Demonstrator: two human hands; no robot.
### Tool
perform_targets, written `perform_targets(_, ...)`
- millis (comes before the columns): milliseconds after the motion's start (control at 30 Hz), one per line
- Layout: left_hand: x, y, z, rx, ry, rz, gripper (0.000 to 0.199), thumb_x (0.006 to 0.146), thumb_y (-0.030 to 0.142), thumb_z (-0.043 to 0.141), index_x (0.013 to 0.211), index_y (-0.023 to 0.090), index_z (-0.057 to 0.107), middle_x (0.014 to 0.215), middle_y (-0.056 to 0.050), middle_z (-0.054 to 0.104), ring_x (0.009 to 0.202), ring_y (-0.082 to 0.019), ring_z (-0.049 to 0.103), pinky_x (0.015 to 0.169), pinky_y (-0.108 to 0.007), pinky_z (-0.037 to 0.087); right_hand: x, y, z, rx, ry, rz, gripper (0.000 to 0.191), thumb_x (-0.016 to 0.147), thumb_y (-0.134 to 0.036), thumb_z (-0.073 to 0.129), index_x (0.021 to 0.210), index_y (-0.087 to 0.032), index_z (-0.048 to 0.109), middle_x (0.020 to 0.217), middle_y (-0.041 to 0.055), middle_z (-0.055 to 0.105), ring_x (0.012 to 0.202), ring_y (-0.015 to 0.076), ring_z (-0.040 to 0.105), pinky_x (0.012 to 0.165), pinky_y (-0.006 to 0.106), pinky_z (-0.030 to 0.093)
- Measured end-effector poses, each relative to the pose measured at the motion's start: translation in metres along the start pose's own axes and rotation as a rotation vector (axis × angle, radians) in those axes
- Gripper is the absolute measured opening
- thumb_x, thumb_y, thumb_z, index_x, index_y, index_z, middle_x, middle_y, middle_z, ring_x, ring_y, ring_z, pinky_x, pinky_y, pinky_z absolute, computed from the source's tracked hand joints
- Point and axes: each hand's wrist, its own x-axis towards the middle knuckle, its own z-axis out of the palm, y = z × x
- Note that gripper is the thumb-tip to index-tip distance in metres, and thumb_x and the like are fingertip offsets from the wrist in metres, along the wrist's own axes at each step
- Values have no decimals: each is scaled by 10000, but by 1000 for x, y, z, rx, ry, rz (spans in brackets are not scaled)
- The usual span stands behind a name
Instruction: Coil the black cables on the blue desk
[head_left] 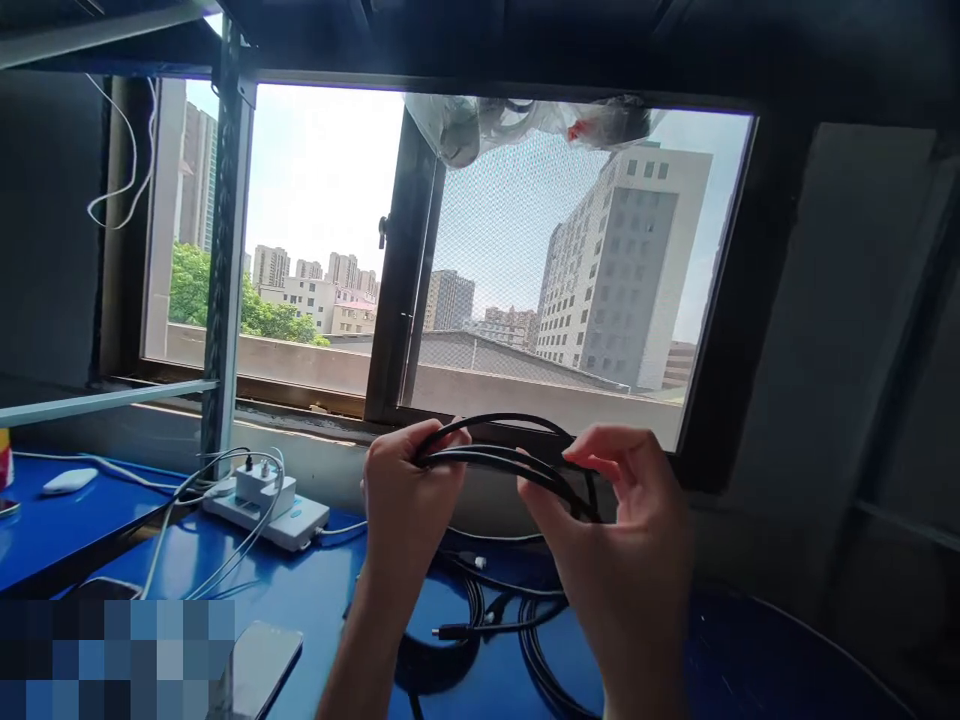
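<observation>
Raised above the blue table, my left hand is closed around a coil of black cable. The coil's strands arch to the right toward my right hand. There, my thumb and forefinger stand apart, with the strands passing through the gap and dropping behind the palm. Whether the lower fingers touch the cable is hidden. Below, on the tabletop, more coiled black cables lie between my forearms. One black cable plug points left.
A white power strip with adapters and white cords sits on the blue table at left. A phone lies near the front, and a white mouse at far left. A metal shelf post stands before the window.
</observation>
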Motion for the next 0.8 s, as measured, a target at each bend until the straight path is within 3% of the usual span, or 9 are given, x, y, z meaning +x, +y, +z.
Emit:
perform_targets(67, -2, 0, 1, 5, -20, 8, 320, 604, 353, 506, 376, 181, 362, 415, 46, 234, 450, -68, 248, 413, -203, 237, 1, 2, -2, -34, -11, 6, 258, 613, -325, 673, 846, -238, 606, 918, 28, 643, 861, 210, 610, 770, 377, 511)
perform_targets(167, -2, -1, 0, -71, -90, 67, 364, 640, 365, 546, 393, 180, 353, 432, 51, 241, 460, -65, 239, 430, -203, 262, 6, 6, -6, 48, -301, 102, 342, 650, -368, 635, 965, -236, 646, 960, 51, 675, 869, 219, 636, 746, 368, 529)
perform_targets(233, -1, -3, 1, -125, -112, 82, 386, 662, 392, 569, 413, 180, 365, 443, 50, 263, 471, -68, 258, 450, -207, 286, 8, 9, -8, 110, -482, 191, 323, 681, -383, 614, 953, -217, 669, 822, 42, 693, 714, 189, 652, 629, 312, 542)
perform_targets(300, 0, -6, 4, -176, -161, 67, 418, 673, 423, 581, 418, 182, 353, 447, 49, 267, 474, -68, 264, 459, -210, 293, 8, 8, -10, 145, -546, 282, 328, 700, -394, 608, 955, -202, 684, 644, 12, 662, 482, 134, 585, 453, 242, 496)
perform_targets(367, 1, -10, 9, -226, -238, 25, 448, 692, 458, 570, 415, 183, 350, 435, 50, 275, 459, -63, 254, 445, -212, 279, 6, 6, -11, 167, -538, 355, 384, 700, -413, 625, 1013, -199, 688, 489, -28, 584, 318, 87, 453, 303, 185, 377)
perform_targets(467, 1, -15, 16, -280, -315, -75, 467, 726, 513, 522, 419, 186, 393, 409, 54, 303, 411, -55, 240, 405, -216, 238, 2, 1, -11, 185, -518, 390, 512, 688, -435, 654, 1148, -208, 654, 384, -57, 498, 251, 71, 367, 223, 152, 256)
perform_targets(633, 0, -27, 29, -203, -380, -225, 428, 715, 495, 522, 422, 200, 419, 352, 53, 363, 357, -75, 342, 419, -219, 272, 0, -2, -9, 191, -450, 428, 544, 685, -431, 673, 1177, -199, 645, 371, -52, 495, 238, 65, 357, 210, 141, 248)
perform_targets(733, 0, -34, 39, 34, -342, -271, 368, 704, 419, 560, 425, 201, 458, 391, 26, 468, 422, -113, 462, 474, -223, 308, 1, -2, -9, 203, -298, 444, 508, 675, -416, 689, 1124, -179, 676, 369, -55, 490, 218, 54, 330, 216, 150, 276)
perform_targets(800, -2, -37, 45, 185, -382, -312, 406, 710, 471, 564, 414, 204, 489, 398, 4, 501, 444, -142, 506, 478, -236, 310, 2, -3, -9, 203, -165, 429, 476, 673, -384, 693, 1100, -174, 689, 370, -57, 490, 217, 51, 325, 224, 157, 286)
